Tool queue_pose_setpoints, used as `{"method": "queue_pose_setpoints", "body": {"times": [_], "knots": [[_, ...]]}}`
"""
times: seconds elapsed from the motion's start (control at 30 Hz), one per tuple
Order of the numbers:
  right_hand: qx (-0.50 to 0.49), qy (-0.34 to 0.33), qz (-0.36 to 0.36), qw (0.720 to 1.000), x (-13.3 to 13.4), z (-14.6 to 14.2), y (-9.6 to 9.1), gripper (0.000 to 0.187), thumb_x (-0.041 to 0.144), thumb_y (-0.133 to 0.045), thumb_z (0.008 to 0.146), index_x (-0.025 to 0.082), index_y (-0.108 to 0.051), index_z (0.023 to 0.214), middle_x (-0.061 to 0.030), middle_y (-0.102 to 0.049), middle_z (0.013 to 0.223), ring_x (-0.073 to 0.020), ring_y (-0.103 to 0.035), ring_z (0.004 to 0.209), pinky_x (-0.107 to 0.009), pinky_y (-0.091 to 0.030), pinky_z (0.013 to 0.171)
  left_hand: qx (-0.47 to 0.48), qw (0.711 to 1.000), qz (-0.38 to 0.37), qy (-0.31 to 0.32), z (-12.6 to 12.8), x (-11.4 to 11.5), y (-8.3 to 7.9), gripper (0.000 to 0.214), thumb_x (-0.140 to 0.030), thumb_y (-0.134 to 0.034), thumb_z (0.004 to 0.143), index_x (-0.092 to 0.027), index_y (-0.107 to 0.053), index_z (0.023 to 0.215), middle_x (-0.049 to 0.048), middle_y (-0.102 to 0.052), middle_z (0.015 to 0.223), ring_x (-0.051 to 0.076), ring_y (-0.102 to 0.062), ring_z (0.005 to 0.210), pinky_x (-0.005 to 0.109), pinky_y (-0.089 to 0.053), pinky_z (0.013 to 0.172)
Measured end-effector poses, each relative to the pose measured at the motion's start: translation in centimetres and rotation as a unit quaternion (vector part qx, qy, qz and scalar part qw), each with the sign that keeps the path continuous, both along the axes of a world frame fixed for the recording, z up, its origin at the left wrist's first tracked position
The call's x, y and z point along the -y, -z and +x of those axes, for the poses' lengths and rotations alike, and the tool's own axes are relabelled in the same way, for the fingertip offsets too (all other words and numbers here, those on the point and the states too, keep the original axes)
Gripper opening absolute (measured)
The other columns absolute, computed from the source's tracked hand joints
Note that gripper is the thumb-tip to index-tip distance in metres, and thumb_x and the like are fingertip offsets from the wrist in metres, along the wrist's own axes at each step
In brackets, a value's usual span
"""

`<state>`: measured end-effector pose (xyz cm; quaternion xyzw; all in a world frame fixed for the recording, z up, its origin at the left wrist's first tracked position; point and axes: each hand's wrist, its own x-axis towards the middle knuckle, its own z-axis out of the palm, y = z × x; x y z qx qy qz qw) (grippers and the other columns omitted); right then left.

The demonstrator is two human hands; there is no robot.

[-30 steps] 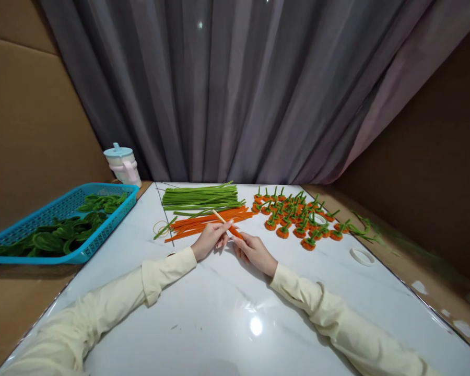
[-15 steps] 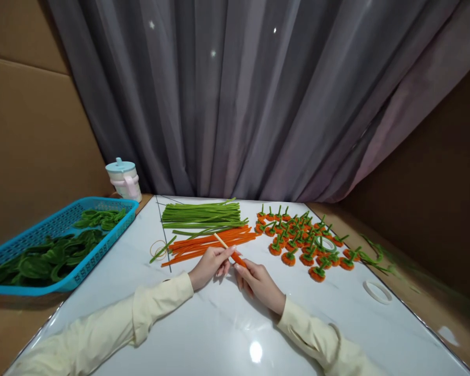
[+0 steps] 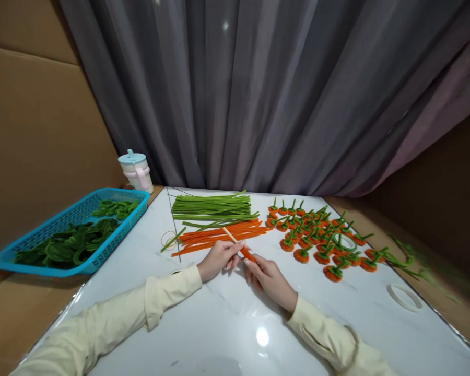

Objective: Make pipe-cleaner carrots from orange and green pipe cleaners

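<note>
Between both hands is a thin pale stick [image 3: 230,234] with orange pipe cleaner [image 3: 248,254] wound round its lower part. My left hand [image 3: 218,259] pinches the stick near its middle, thumb on top. The fingers of my right hand [image 3: 273,282] are closed on the orange wound end. Just beyond the hands lie loose orange pipe cleaners [image 3: 203,236], and behind them a stack of green pipe cleaners [image 3: 211,207]. To the right stand many small orange pumpkin shapes [image 3: 302,255] with green stems.
A blue basket [image 3: 92,266] at the left holds green looped pieces. Behind it stands a lidded cup [image 3: 138,175]. A white tape roll [image 3: 405,298] lies at the right, another ring [image 3: 344,242] among the pumpkins. Rubber bands [image 3: 167,239] lie left of the orange pile. A grey curtain [image 3: 250,104] hangs behind.
The camera view has turned slightly, so most things sit further right in the picture. Both hands keep almost the same grip on the stick and its orange winding.
</note>
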<state>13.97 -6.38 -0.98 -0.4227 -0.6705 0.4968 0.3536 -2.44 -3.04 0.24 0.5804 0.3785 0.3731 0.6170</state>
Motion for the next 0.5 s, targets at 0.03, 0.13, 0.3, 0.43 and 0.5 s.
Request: {"method": "queue_pose_setpoints", "body": {"times": [0.03,0.13,0.3,0.43,0.5], "knots": [[-0.002,0.002,0.0,1.0,0.06,-0.02,-0.07,0.046,0.057,-0.041,0.088,0.016,-0.05,0.071,0.0031,-0.051,0.05,-0.0064,-0.036,0.035,-0.02,-0.03,0.039,-0.002,1.0,0.001,-0.001,0.01,0.04,-0.04,0.054,-0.056,-0.05,0.079,-0.007,-0.068,0.092,-0.0034,-0.047,0.04,0.004,-0.031,0.032,0.017,-0.02,0.036],[-0.008,0.005,-0.005,1.0,0.25,-0.06,-0.32,0.047,0.059,-0.041,0.087,0.016,-0.05,0.071,0.0032,-0.051,0.049,-0.0059,-0.035,0.034,-0.02,-0.028,0.038,-0.009,1.0,0.002,-0.005,0.14,0.26,-0.29,0.053,-0.056,-0.05,0.079,-0.007,-0.068,0.09,-0.0032,-0.047,0.039,0.004,-0.03,0.031,0.018,-0.02,0.035],[-0.029,-0.004,-0.025,0.999,0.44,0.03,-0.34,0.049,0.062,-0.038,0.086,0.015,-0.051,0.075,0.0034,-0.051,0.049,-0.0055,-0.034,0.033,-0.019,-0.025,0.036,-0.032,0.999,-0.014,-0.018,0.47,0.56,-0.71,0.053,-0.056,-0.053,0.077,-0.007,-0.068,0.087,-0.0031,-0.047,0.038,0.004,-0.03,0.03,0.018,-0.02,0.035],[-0.038,-0.005,-0.041,0.998,0.4,0.01,-0.22,0.05,0.063,-0.039,0.086,0.015,-0.051,0.078,0.004,-0.051,0.049,-0.0051,-0.032,0.031,-0.019,-0.023,0.035,-0.039,0.999,-0.02,-0.015,0.54,0.49,-0.72,0.055,-0.058,-0.05,0.078,-0.007,-0.067,0.087,-0.0027,-0.048,0.038,0.004,-0.032,0.03,0.018,-0.021,0.035],[-0.035,-0.004,-0.042,0.999,0.36,0.02,-0.26,0.05,0.063,-0.039,0.086,0.015,-0.052,0.076,0.004,-0.05,0.048,-0.0052,-0.031,0.031,-0.02,-0.023,0.035,-0.041,0.999,-0.025,-0.016,0.54,0.41,-0.63,0.056,-0.059,-0.05,0.078,-0.006,-0.067,0.086,-0.0025,-0.048,0.038,0.004,-0.031,0.03,0.018,-0.02,0.035]]}}
